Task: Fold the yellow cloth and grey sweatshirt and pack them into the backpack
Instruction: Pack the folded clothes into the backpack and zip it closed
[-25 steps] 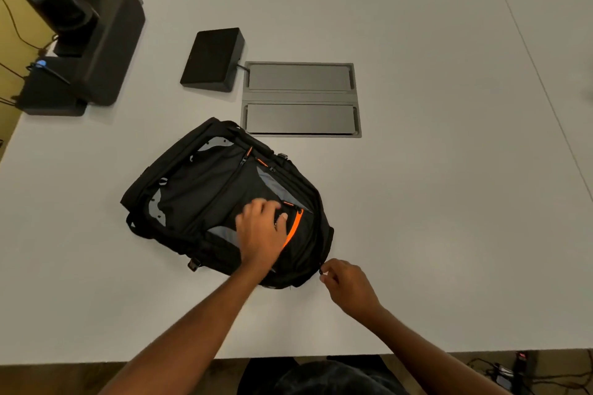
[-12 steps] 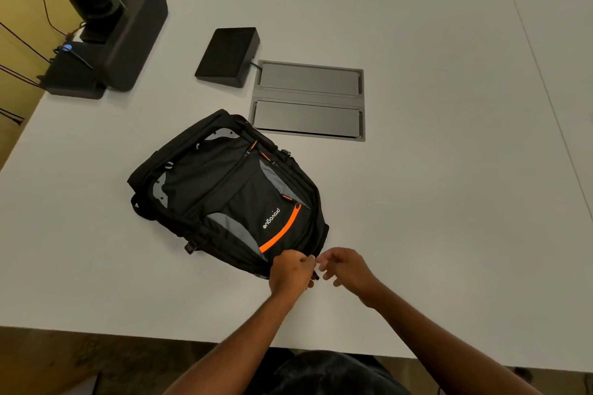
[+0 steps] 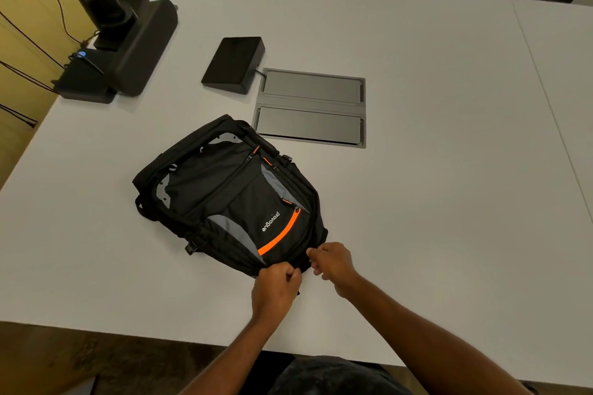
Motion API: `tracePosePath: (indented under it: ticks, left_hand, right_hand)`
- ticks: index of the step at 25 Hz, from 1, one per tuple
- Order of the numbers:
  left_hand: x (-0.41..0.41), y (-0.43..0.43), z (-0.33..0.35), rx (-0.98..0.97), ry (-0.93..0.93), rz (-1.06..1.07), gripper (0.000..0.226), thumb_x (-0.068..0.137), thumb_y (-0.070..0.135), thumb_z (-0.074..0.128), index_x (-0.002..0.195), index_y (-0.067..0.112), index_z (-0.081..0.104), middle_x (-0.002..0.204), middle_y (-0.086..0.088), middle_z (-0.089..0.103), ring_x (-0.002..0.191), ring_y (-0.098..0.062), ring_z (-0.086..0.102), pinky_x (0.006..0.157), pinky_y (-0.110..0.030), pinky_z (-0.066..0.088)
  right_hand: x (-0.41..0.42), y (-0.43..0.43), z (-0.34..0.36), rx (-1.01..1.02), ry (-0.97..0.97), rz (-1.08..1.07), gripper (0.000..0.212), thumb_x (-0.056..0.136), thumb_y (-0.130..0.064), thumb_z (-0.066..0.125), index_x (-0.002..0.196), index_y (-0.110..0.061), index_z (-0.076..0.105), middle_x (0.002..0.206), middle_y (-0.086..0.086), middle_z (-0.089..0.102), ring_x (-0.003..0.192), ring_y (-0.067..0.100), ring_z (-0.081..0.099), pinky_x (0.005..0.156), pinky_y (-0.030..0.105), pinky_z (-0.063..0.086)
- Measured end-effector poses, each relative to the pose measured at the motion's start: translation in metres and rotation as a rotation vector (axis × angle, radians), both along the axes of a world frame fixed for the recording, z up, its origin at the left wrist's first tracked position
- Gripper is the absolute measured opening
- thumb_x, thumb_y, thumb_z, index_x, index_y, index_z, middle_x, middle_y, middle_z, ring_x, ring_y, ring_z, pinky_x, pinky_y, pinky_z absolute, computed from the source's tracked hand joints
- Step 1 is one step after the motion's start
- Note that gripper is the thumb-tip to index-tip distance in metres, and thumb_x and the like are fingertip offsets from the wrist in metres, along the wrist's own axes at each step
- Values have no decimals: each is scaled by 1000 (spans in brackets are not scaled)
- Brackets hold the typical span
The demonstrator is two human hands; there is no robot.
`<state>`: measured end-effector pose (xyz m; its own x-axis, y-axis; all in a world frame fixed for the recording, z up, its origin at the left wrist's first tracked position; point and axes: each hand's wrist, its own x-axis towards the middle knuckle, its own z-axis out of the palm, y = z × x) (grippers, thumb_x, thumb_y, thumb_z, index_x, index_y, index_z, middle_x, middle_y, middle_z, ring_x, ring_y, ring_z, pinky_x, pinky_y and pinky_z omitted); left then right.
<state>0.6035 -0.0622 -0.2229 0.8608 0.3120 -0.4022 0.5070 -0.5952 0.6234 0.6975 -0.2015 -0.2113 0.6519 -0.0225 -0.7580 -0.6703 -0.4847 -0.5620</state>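
Observation:
A black backpack (image 3: 224, 196) with grey panels and an orange stripe lies flat on the white table (image 3: 433, 186), its near end toward me. My left hand (image 3: 277, 287) is closed on the fabric at the backpack's near edge. My right hand (image 3: 330, 261) pinches the same edge just to the right, fingers curled on it. Neither the yellow cloth nor the grey sweatshirt is in view.
A grey double-lid cable box (image 3: 311, 107) is set into the table behind the backpack. A black square device (image 3: 236, 62) sits to its left. A larger black device with a cylinder (image 3: 118, 38) stands at the far left corner. Chairs line the far edge.
My left hand left the backpack's front and came down to its near edge beside my right hand. Both hands now grip that edge. The view has tilted slightly.

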Motion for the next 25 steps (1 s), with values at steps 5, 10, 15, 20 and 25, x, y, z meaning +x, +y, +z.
tracePosePath:
  ticks: [5,10,15,20,25]
  left_hand:
    - [-36,45,-7,76,3,14,29,105,34,65,79,22,68,66,11,67,59,-9,67,61,-30,60]
    - [-50,89,-7,191,-5,18,24,107,32,63,86,21,67,71,8,65,60,-10,63,59,-18,48]
    - [-46,134,-9,305,-33,48,27,105,36,65,84,19,66,68,7,61,56,-8,58,54,-17,39]
    - [-30,164,-16,381,-58,65,28,104,29,67,81,13,68,65,2,63,53,-14,59,51,-23,45]
    - [-18,189,-23,375,-74,176,27,104,27,67,82,11,67,67,-3,66,56,-17,62,53,-29,53]
  right_hand:
    - [6,-1,2,21,28,8,25,99,-27,72,84,-8,73,75,6,72,63,15,64,56,22,51]
    - [7,-4,-2,-5,36,15,25,98,-25,73,87,-2,75,73,7,72,62,16,63,52,23,49]
    - [6,-4,-4,-24,18,30,27,97,-24,73,89,2,75,69,7,71,60,17,63,53,26,49]
    - [4,-4,-2,-56,8,52,27,99,-25,72,88,-1,75,72,9,72,63,18,64,57,27,50]
    - [2,-4,-3,-70,3,56,28,100,-26,71,90,0,75,74,10,72,65,19,64,59,28,50]
